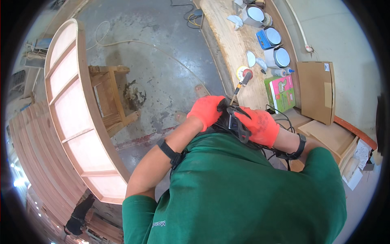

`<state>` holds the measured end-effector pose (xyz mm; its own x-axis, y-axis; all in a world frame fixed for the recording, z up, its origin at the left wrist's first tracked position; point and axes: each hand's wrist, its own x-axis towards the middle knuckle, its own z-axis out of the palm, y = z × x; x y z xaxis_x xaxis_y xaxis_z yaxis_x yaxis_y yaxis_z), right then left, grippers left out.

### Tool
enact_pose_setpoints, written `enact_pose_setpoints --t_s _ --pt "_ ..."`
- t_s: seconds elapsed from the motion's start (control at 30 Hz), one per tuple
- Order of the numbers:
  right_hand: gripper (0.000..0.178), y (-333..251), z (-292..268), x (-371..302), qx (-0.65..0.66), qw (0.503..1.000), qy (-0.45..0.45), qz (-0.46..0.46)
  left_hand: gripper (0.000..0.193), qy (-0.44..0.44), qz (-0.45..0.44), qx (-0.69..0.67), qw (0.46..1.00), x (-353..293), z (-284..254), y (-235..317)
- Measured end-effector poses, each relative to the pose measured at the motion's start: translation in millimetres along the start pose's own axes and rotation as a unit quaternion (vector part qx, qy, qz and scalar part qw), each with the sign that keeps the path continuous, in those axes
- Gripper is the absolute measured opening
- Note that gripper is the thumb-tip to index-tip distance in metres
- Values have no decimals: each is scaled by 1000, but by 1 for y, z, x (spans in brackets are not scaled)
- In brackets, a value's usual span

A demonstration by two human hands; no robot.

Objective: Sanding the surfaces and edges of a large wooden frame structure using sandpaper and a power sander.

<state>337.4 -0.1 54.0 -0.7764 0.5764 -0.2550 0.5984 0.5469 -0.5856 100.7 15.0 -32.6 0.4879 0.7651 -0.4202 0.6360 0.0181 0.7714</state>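
Observation:
My left hand [206, 112], in an orange glove with dark fingertips, is closed at my waist. What its fingers grip is hidden. My right hand [260, 127], gloved the same way, curls round a small black device [233, 123] with a greyish face, held against my belt. Black cables trail from beside the right wrist. Just beyond the hands, a sander [246, 76] with a red and black body lies on the wooden workbench [230, 44], its pale pad showing and a hose running toward me.
Sanding discs in boxes [280, 57] line the bench's right side, near small bottles [278, 72] and a green and pink box [281, 94]. A cardboard box [315, 91] leans at the wall. Left stands a curved wooden panel [67, 101] beside a wooden stand [109, 97]; a hose [138, 41] crosses the floor.

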Motion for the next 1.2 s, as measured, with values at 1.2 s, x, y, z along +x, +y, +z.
enact_pose_setpoints --t_s 1.2 --pt "80 -7 2 -5 136 990 0 43 32 -41 -20 -65 997 4 26 -42"
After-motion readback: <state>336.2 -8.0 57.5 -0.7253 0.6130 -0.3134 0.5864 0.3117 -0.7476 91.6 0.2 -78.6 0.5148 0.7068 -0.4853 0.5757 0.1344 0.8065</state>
